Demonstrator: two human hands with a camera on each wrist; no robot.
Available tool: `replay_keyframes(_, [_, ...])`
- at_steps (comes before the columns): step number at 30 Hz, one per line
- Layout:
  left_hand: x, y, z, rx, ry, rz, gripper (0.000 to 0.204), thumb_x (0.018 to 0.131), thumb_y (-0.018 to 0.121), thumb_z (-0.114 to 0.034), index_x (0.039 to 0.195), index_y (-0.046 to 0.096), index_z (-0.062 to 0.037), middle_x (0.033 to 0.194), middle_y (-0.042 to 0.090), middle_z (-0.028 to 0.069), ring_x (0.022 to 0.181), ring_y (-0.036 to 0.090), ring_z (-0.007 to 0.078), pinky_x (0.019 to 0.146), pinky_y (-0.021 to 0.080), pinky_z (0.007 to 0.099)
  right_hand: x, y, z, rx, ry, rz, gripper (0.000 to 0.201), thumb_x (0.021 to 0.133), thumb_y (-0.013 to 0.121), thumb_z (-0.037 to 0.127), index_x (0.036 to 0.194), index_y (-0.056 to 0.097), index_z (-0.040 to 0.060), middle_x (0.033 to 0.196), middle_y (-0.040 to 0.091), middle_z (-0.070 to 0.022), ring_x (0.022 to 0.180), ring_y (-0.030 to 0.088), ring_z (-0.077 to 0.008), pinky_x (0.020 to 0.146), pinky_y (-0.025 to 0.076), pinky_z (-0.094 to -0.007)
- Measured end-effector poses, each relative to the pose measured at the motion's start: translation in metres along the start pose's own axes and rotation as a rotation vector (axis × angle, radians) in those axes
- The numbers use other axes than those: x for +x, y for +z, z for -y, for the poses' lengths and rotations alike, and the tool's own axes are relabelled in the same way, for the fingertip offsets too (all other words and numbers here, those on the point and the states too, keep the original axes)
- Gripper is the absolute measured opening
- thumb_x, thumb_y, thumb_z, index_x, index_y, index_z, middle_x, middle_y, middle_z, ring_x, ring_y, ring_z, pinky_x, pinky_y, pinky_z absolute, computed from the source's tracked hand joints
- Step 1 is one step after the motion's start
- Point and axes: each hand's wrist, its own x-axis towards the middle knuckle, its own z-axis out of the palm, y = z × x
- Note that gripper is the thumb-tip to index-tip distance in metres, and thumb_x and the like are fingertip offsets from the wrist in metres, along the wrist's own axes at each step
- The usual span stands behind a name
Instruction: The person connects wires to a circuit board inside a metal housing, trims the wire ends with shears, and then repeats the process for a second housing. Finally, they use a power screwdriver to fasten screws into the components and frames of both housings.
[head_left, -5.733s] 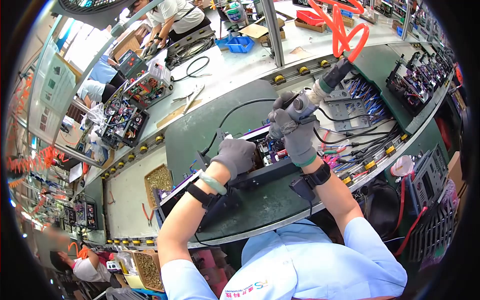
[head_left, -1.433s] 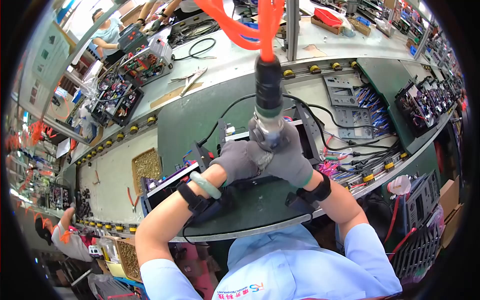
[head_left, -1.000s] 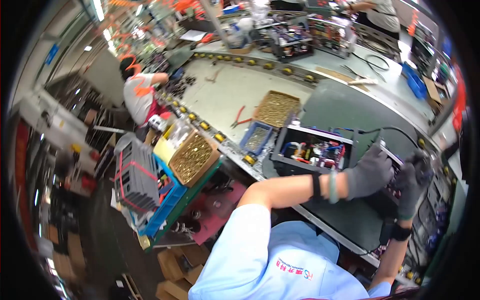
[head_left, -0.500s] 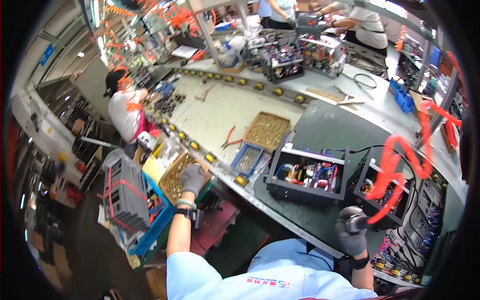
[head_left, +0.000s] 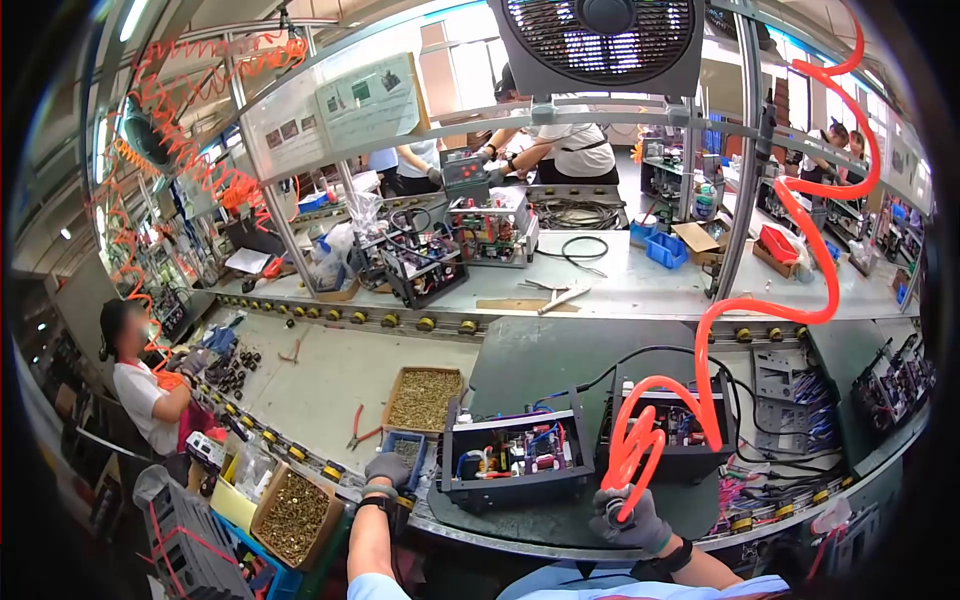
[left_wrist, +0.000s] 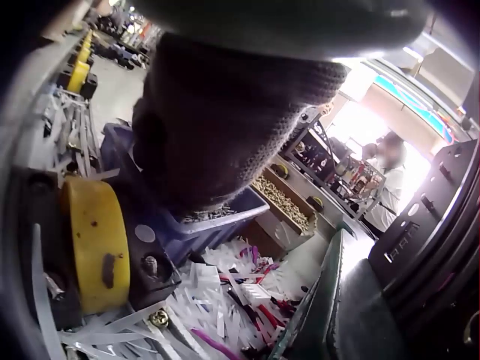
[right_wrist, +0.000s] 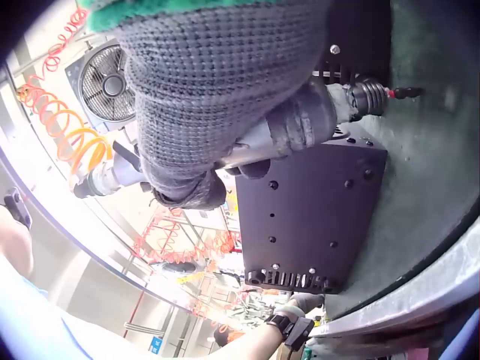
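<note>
My gloved left hand [head_left: 387,468] is at a small blue bin [left_wrist: 217,231] of small metal screws. In the left wrist view the glove reaches down over the bin, and its fingertips are hidden. My gloved right hand [head_left: 630,522] grips an air screwdriver [right_wrist: 300,120], its fingers wrapped round the body. The red bit end points toward the green mat in the right wrist view, while a coiled orange hose [head_left: 710,400] rises from the tool in the head view. Between the hands sits a black open chassis [head_left: 515,490] with wiring and circuit parts inside. Another open chassis [head_left: 690,465] stands behind the screwdriver.
A box of brass-coloured screws [head_left: 425,398] lies behind the blue bin, with red-handled pliers [head_left: 360,428] beside it. Another screw box [head_left: 292,515] stands left. White plastic scraps [left_wrist: 217,300] lie beside the bin. Rollers line the bench edge; loose cables and panels are at the right.
The left hand moved from the chassis to the brass screw box at left, then to the small blue bin. The right hand carried the screwdriver off the chassis toward the front edge. The view swung around.
</note>
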Motion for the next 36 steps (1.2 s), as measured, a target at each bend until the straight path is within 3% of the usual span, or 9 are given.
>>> replay_keyframes(4, [-0.013, 0.003, 0.006, -0.276, -0.08, -0.179, 0.034, 0.087, 0.054, -0.034, 0.099, 0.074, -0.0094, 0.106, 0.069, 0.0199, 0.099, 0.067, 0.0385, 0.087, 0.054, 0.0468, 0.002, 0.0, 0.012, 0.045, 0.093, -0.029, 0.033, 0.071, 0.084, 0.016, 0.096, 0.066, 0.0041, 0.084, 0.066, -0.0033, 0.073, 0.063, -0.014, 0.067, 0.051, -0.0294])
replay_keyframes(8, [-0.002, 0.021, 0.017, -0.359, -0.074, -0.287, 0.032, 0.088, 0.056, -0.034, 0.094, 0.075, -0.0103, 0.098, 0.07, 0.0199, 0.095, 0.068, 0.0394, 0.086, 0.053, 0.0475, 0.01, 0.001, -0.002, -0.133, -0.157, -0.06, 0.031, 0.071, 0.083, 0.017, 0.092, 0.064, 0.0047, 0.08, 0.064, -0.0039, 0.072, 0.063, -0.0166, 0.066, 0.051, -0.03])
replay_keyframes(13, [0.025, 0.065, 0.044, -0.81, -0.05, -0.405, 0.027, 0.087, 0.062, -0.027, 0.082, 0.073, -0.0019, 0.071, 0.069, 0.0114, 0.069, 0.066, 0.0228, 0.062, 0.054, 0.0368, 0.015, -0.005, -0.001, -0.162, -0.137, 0.004, 0.028, 0.073, 0.075, 0.006, 0.098, 0.061, 0.0035, 0.087, 0.063, -0.0045, 0.075, 0.061, -0.0115, 0.068, 0.051, -0.0269])
replay_keyframes(16, [-0.059, -0.015, 0.015, -1.376, -0.095, -0.175, 0.023, 0.09, 0.065, -0.027, 0.087, 0.072, -0.0043, 0.067, 0.063, 0.002, 0.062, 0.056, 0.0107, 0.05, 0.045, 0.0263, 0.041, 0.006, 0.022, 0.175, -0.108, -0.095, 0.025, 0.078, 0.074, 0.007, 0.098, 0.061, 0.0037, 0.086, 0.062, -0.0032, 0.077, 0.058, -0.0099, 0.066, 0.05, -0.0268])
replay_keyframes(18, [-0.1, -0.047, 0.0, -1.854, 0.053, 0.005, 0.023, 0.094, 0.066, -0.029, 0.1, 0.069, -0.0075, 0.074, 0.063, -0.0003, 0.061, 0.053, 0.0068, 0.048, 0.039, 0.0204, 0.077, 0.005, 0.033, 0.438, -0.092, 0.056, 0.022, 0.081, 0.073, 0.004, 0.099, 0.061, 0.0018, 0.088, 0.059, -0.003, 0.077, 0.056, -0.0106, 0.068, 0.049, -0.0271])
replay_keyframes(23, [-0.204, -0.099, -0.07, -2.15, 0.408, 0.07, 0.027, 0.094, 0.068, -0.023, 0.115, 0.064, -0.0066, 0.092, 0.065, 0.0019, 0.07, 0.055, 0.007, 0.053, 0.042, 0.0189, 0.131, 0.059, 0.118, 1.056, -0.199, 0.111, 0.05, 0.077, 0.084, 0.018, 0.117, 0.054, 0.0144, 0.094, 0.054, -0.0034, 0.078, 0.058, -0.0179, 0.06, 0.051, -0.0333])
replay_keyframes(28, [-0.23, -0.098, -0.125, -2.429, 0.445, 0.305, 0.03, 0.095, 0.066, -0.023, 0.12, 0.061, -0.0065, 0.094, 0.062, 0.0003, 0.069, 0.05, 0.0043, 0.052, 0.037, 0.0173, 0.141, 0.097, 0.123, 1.171, -0.351, -0.041, 0.049, 0.076, 0.083, 0.019, 0.116, 0.055, 0.0142, 0.093, 0.055, -0.0038, 0.076, 0.06, -0.0192, 0.058, 0.053, -0.0352])
replay_keyframes(30, [-0.224, -0.089, -0.133, -2.526, 0.533, 0.576, 0.03, 0.096, 0.065, -0.027, 0.118, 0.061, -0.0065, 0.092, 0.062, 0.0005, 0.068, 0.05, 0.0046, 0.051, 0.037, 0.0179, 0.138, 0.094, 0.115, 1.132, -0.37, -0.051, 0.052, 0.078, 0.085, 0.02, 0.12, 0.056, 0.0161, 0.099, 0.057, -0.0029, 0.084, 0.061, -0.0178, 0.066, 0.053, -0.0353])
replay_keyframes(36, [-0.229, -0.086, -0.16, -2.515, 0.514, 0.687, 0.027, 0.098, 0.06, -0.033, 0.112, 0.064, -0.0103, 0.084, 0.063, -0.0027, 0.064, 0.05, 0.0061, 0.049, 0.036, 0.0193, 0.134, 0.08, 0.109, 1.001, -0.436, -0.123, 0.049, 0.077, 0.087, 0.02, 0.117, 0.059, 0.0164, 0.094, 0.058, -0.0033, 0.08, 0.061, -0.0163, 0.065, 0.053, -0.0329])
